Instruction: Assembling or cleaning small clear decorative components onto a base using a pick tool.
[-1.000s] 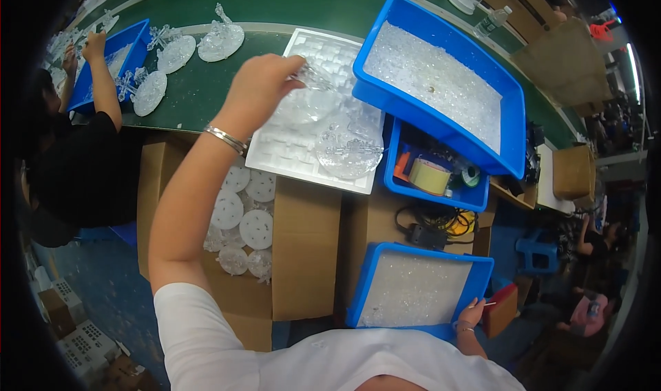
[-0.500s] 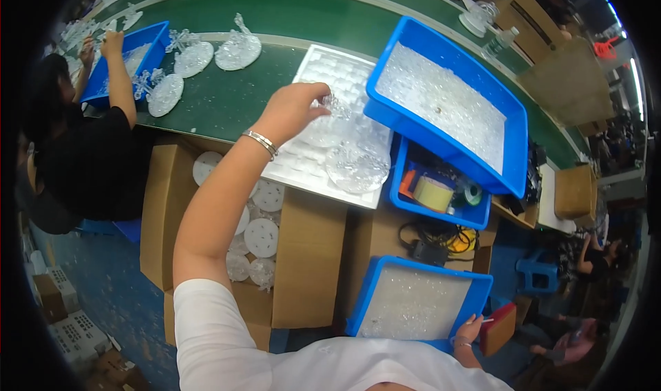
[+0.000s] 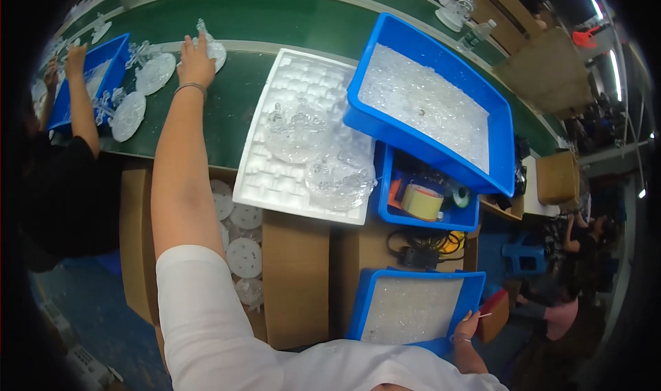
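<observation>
My left hand (image 3: 196,66) reaches far over the green bench, fingers spread and touching or just above a clear plastic piece with a round base (image 3: 216,55). Its fingers partly hide that piece. At the lower right, my right hand (image 3: 466,326) is closed on a thin pale stick (image 3: 485,314), beside the rim of a blue tray (image 3: 475,291) of small clear bits. On a white foam tray (image 3: 258,174) rest two clear pieces: one with a bumpy top (image 3: 296,131) and a second (image 3: 341,182) nearer me.
A large blue bin (image 3: 506,140) of clear bits overlaps the foam tray's right side, above a smaller blue bin (image 3: 389,208) holding tape. An open carton (image 3: 296,274) contains clear discs (image 3: 244,257). Beyond two more clear pieces (image 3: 155,74), (image 3: 129,117), a co-worker's hand (image 3: 76,60) works over a blue bin.
My left hand has left the foam tray and moved left to a clear piece on the bench. The piece it was handling now lies on the foam. My right hand stays by the lower tray.
</observation>
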The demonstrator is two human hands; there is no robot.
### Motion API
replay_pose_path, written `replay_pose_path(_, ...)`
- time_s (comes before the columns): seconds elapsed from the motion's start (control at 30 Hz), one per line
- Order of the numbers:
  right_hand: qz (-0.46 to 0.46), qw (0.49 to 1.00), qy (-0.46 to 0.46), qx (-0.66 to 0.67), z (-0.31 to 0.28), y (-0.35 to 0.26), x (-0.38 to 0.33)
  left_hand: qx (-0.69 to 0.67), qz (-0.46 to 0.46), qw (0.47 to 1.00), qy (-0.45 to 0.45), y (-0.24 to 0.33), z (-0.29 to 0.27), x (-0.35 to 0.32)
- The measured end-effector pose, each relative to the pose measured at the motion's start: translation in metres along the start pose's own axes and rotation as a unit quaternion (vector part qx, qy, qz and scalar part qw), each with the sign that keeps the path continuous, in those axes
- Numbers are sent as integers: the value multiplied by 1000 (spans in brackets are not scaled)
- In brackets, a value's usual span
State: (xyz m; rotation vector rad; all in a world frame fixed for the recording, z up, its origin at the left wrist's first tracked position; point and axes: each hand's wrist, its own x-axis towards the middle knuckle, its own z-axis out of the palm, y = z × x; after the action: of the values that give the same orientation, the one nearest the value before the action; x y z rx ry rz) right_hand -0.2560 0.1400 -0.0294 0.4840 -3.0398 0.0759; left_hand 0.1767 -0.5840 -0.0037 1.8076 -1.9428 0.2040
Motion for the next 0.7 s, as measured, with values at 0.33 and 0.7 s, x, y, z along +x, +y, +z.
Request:
replay_pose_path(0.33,56,998,-20,-9,-2,5,-4,-138,-48,988,-59,0,-16,-5)
replay_pose_path(0.7,42,999,-22,-25,-3,-4,0,-226,13,971,-72,13,-151,-98)
